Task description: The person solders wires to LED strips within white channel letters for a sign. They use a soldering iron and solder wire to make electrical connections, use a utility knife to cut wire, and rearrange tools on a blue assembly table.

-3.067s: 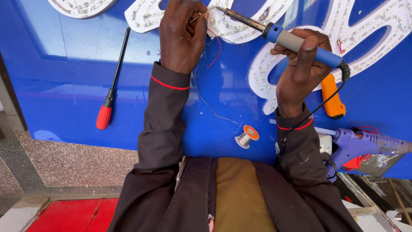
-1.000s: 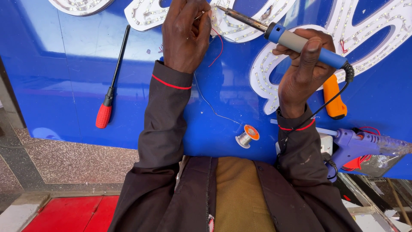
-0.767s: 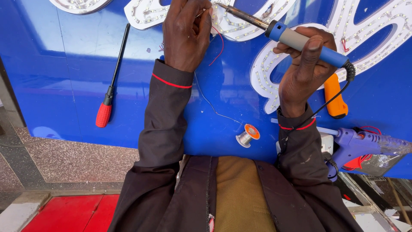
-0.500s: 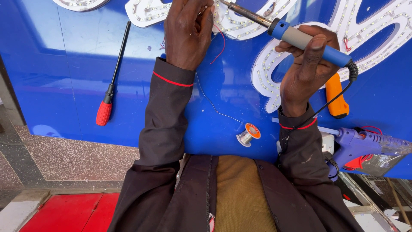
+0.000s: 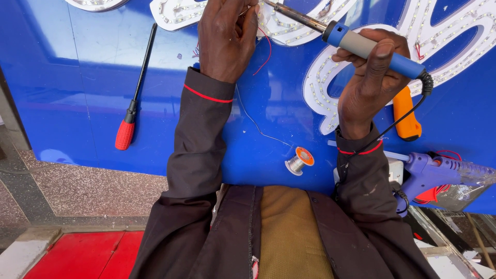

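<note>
Head view: right hand [image 5: 373, 82] wrapped tight around the blue and grey handle of a soldering iron [image 5: 356, 44], thumb on top, metal tip pointing up-left toward the top edge, ending just beside the left hand's fingertips. Left hand [image 5: 226, 36] clenched, fingers pinched on a thin solder wire [image 5: 253, 121] and near a red wire [image 5: 267, 49] that curls down from the white letter [image 5: 330, 77]; exact pinch point partly hidden by the fingers, can't tell if the red wire is gripped too. Solder wire runs down from the left hand across the blue sign panel [image 5: 77, 93] to a small solder spool [image 5: 298, 160] with an orange rim, lying on the panel between the two forearms. Black cord [image 5: 408, 116] leaves the iron's rear end, drops behind the right wrist. White letters carry rows of tiny LED dots. Around: red-handled screwdriver [image 5: 133, 106] lying well left of the left arm, shaft pointing up; orange tool handle [image 5: 405, 116] just right of the right hand, partly behind the cord; purple glue gun [image 5: 439, 173] at the panel's lower right edge, near the right elbow, red wires beside it. Dark jacket sleeves with red cuff trim cover both arms and block the lower middle of the panel. Speckled floor [image 5: 77, 186] and red tile lower left
</note>
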